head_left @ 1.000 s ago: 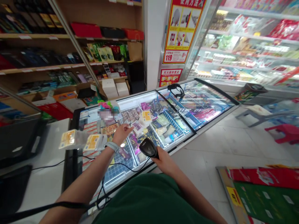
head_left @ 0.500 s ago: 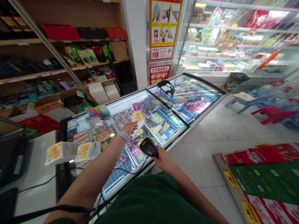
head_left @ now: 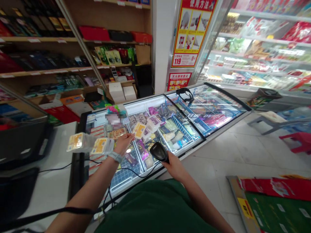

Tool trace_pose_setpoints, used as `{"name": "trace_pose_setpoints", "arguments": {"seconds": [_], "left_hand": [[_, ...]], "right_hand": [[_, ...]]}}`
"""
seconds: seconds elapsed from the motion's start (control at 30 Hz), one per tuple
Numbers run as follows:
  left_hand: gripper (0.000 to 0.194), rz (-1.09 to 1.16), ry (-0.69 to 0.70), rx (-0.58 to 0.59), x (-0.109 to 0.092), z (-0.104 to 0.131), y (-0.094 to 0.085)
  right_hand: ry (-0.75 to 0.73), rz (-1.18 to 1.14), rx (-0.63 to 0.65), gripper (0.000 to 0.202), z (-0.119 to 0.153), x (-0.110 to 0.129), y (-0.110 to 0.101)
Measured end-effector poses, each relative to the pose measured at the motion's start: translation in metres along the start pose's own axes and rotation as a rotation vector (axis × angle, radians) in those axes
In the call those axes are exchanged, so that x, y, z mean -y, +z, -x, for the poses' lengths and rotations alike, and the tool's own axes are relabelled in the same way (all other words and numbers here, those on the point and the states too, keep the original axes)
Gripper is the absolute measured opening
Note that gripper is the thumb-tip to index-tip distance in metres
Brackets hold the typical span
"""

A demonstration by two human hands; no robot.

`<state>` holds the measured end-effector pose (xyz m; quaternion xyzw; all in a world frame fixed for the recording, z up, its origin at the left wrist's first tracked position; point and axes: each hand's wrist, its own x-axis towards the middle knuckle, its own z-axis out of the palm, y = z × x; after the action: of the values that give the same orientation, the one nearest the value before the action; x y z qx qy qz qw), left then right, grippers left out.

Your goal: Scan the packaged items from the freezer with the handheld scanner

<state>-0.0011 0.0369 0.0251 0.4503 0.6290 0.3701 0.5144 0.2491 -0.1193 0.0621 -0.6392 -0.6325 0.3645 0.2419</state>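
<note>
My left hand (head_left: 124, 142), with a pale watch on its wrist, pinches the near edge of a clear food pack with a yellow label (head_left: 139, 130) above the freezer's glass top. My right hand (head_left: 174, 164) grips a black handheld barcode scanner (head_left: 158, 151), its head tilted toward the glass. The scanner's cable (head_left: 143, 176) curves away to the left. Just beyond the held pack lie white packs with purple labels (head_left: 153, 123). To the left sit two stacks of clear packs with yellow labels, one stack (head_left: 77, 142) farther left and another stack (head_left: 102, 146) nearer my wrist.
The glass-topped chest freezer (head_left: 191, 149) runs ahead to the right, with a black strapped item (head_left: 185, 95) on it. A black machine (head_left: 21, 139) stands on the left counter. Right of the freezer are a grey stool (head_left: 267, 121), a red stool (head_left: 296, 142) and stacked boxes (head_left: 274, 207).
My left hand has drawn the yellow-labelled pack leftward, away from the purple-labelled packs. The view has turned a little left. My right hand keeps the scanner in nearly the same place.
</note>
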Motion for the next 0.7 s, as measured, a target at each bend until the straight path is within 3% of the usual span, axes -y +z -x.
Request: {"name": "trace_pose_setpoints", "arguments": {"seconds": [0.17, 0.3, 0.7], "left_hand": [[0.044, -0.028, 0.087, -0.101, 0.014, 0.035, -0.039], [0.045, -0.018, 0.106, -0.123, 0.022, 0.060, -0.059], [0.050, 0.034, 0.145, -0.121, 0.037, 0.087, -0.077]], "right_hand": [[-0.033, 0.014, 0.059, 0.026, -0.004, 0.014, -0.001], [-0.123, 0.007, 0.110, 0.027, -0.008, 0.028, 0.001], [-0.182, 0.079, 0.231, 0.029, -0.015, 0.057, 0.015]]}}
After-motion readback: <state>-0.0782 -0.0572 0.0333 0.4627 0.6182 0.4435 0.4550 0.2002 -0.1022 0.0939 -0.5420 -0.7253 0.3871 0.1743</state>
